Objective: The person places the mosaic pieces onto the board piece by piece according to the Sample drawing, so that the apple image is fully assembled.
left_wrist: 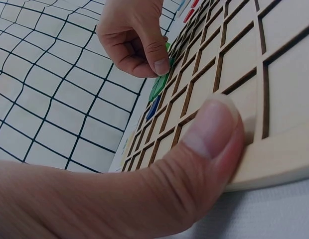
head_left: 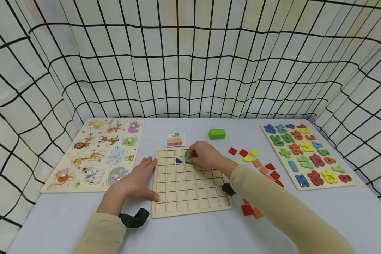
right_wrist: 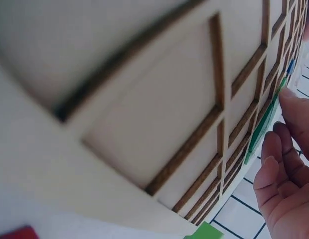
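A wooden grid board point(head_left: 190, 203) lies flat in the middle of the table. My left hand point(head_left: 139, 180) rests at its left side, fingers spread and thumb on the frame; the left wrist view shows this thumb point(left_wrist: 209, 144) close up. Over the upper middle squares, my right hand point(head_left: 204, 155) has curled fingers and holds a green tile point(head_left: 186, 158) at its edge with the thumb. In the right wrist view the green tile point(right_wrist: 264, 124) appears edge-on, its fingertip contact partly hidden. A dark blue rounded piece point(head_left: 178, 160) sits just left of it.
A picture card point(head_left: 176, 139) and a green block point(head_left: 217, 134) stand behind the board. Loose red, orange and yellow tiles point(head_left: 257, 163) are scattered to its right. An animal puzzle point(head_left: 95, 151) lies left, a number puzzle point(head_left: 308, 155) right. Black netting surrounds the table.
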Demonstrator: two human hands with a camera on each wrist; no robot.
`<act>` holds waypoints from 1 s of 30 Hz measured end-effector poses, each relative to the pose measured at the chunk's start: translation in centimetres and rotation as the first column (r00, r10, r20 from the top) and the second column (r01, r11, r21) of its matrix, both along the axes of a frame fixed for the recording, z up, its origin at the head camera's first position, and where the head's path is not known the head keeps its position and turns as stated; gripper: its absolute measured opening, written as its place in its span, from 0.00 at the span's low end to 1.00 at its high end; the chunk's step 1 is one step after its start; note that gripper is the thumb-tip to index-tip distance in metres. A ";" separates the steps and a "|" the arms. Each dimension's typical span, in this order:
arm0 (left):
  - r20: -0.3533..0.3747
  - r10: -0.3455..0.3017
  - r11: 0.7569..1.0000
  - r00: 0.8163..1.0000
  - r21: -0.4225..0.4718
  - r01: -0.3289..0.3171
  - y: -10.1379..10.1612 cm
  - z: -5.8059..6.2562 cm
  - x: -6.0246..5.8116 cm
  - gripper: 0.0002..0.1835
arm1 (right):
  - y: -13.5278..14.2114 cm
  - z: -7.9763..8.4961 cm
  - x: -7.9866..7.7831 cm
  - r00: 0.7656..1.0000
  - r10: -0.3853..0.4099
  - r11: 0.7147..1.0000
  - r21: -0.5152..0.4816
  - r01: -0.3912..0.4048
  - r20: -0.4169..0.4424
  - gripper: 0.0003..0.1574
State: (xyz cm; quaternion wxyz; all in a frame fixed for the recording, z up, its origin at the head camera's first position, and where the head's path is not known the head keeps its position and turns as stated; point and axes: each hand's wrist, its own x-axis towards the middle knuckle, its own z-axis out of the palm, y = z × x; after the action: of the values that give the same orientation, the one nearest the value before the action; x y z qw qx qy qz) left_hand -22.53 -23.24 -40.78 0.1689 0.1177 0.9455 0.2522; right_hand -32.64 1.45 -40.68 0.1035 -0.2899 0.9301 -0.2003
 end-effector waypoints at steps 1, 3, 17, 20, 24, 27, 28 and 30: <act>-0.001 -0.002 1.000 1.000 0.003 0.002 0.1 0.0 0.0 0.69 | 0.2 0.2 0.0 1.000 -0.003 1.000 -0.005 0.003 0.001 0.08; -0.003 -0.004 1.000 1.000 0.008 0.004 0.2 0.0 0.0 0.69 | 0.9 0.6 0.1 1.000 -0.019 1.000 -0.018 0.019 -0.005 0.07; -0.004 -0.042 0.997 0.999 -0.058 0.042 0.0 0.1 -0.3 0.70 | 13.4 2.5 0.0 0.979 -0.205 0.978 -0.038 0.204 0.001 0.08; 0.001 -0.065 0.995 0.998 -0.073 0.065 0.0 0.3 -0.4 0.70 | 15.6 2.5 -0.1 0.967 -0.255 0.967 -0.018 0.255 -0.002 0.10; 0.015 -0.083 0.994 0.996 -0.075 0.084 0.0 0.5 -0.4 0.70 | 17.3 2.3 0.1 0.958 -0.286 0.958 0.008 0.286 0.019 0.14; 0.017 -0.090 0.993 0.996 -0.071 0.091 -0.1 0.4 -0.2 0.70 | 18.0 2.1 0.2 0.957 -0.288 0.958 0.017 0.287 0.039 0.14; 0.018 -0.091 0.994 0.996 -0.066 0.092 -0.2 0.5 -0.2 0.70 | 18.2 2.1 0.2 0.957 -0.287 0.958 0.021 0.287 0.039 0.13; 0.017 -0.096 0.993 0.995 -0.062 0.097 -0.2 0.5 -0.1 0.71 | 18.4 1.9 0.2 0.957 -0.288 0.958 0.026 0.287 0.041 0.13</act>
State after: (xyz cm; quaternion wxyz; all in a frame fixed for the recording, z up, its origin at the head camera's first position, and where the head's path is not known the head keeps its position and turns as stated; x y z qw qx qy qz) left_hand -22.62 -23.49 -40.29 0.1911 0.1563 0.9449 0.2149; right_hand -32.44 19.89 -38.77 0.0969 -0.1461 0.9618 -0.2103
